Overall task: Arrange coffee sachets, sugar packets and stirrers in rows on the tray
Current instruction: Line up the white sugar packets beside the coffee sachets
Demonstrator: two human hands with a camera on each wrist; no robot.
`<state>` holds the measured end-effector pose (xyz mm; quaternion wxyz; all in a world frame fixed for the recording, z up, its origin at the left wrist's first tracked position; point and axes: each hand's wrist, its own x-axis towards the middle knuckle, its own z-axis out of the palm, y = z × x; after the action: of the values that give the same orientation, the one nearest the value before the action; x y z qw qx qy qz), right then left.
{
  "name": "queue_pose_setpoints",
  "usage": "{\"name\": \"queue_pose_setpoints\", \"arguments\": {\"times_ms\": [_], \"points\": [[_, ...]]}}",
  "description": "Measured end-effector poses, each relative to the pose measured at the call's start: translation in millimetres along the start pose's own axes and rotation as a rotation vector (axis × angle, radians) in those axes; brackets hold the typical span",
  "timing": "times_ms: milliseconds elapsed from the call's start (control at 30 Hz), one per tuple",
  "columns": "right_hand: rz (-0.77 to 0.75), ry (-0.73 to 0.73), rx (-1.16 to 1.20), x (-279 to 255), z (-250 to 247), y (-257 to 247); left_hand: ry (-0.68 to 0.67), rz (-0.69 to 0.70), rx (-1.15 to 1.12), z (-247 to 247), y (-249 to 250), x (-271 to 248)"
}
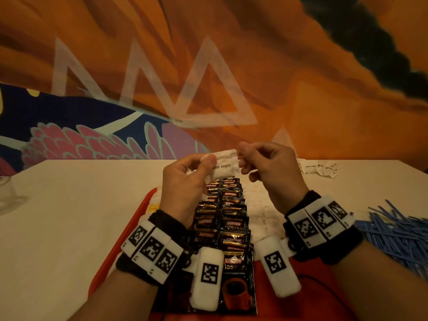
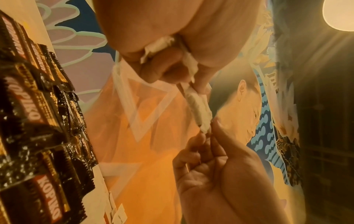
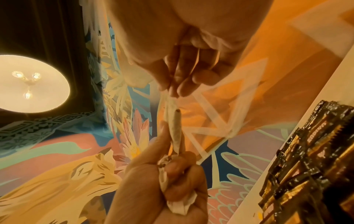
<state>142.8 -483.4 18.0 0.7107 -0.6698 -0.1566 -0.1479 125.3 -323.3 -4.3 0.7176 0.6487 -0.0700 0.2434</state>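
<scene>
The left hand (image 1: 185,181) is raised above the far end of the red tray (image 1: 129,230), thumb pressed on the left edge of a white brown-sugar packet (image 1: 225,164); the wrist views show more crumpled white packets (image 3: 178,203) bunched in its curled fingers. Left of it, a clear glass (image 1: 7,193) stands at the edge of the pale bench (image 1: 69,205). Beneath the hands, dark Kopiko coffee sachets (image 1: 229,218) lie overlapping in two columns down the middle of the tray. Just right of them runs a row of white sugar packets (image 1: 259,212), partly hidden by the wrist. The right hand (image 1: 271,170) pinches the packet's right edge between thumb and fingertips, so both hands hold it in the air. Farther right, loose sugar packets (image 1: 319,169) lie on the bench near the painted wall (image 1: 301,77), and a heap of blue stirrers (image 1: 393,230) lies off the tray at the right edge.
</scene>
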Motion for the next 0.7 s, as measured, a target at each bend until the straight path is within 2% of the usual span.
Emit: {"name": "queue_pose_setpoints", "arguments": {"times_ms": [133,233,333,600,700], "points": [[0.071,-0.187,-0.146,-2,-3,-1,0.011,-0.033,-0.059,0,3,0],[0.042,-0.201,-0.227,-2,-8,-2,0.007,-0.052,-0.071,1,4,0],[0.094,-0.229,-0.274,-3,-26,-9,0.018,-0.062,-0.042,2,3,1],[0.535,-0.429,-0.600,-34,-86,1,-0.014,-0.141,-0.030,2,3,-2],[0.679,-0.429,-0.592,-46,-101,5,-0.022,-0.176,-0.040,2,5,-4]]}}
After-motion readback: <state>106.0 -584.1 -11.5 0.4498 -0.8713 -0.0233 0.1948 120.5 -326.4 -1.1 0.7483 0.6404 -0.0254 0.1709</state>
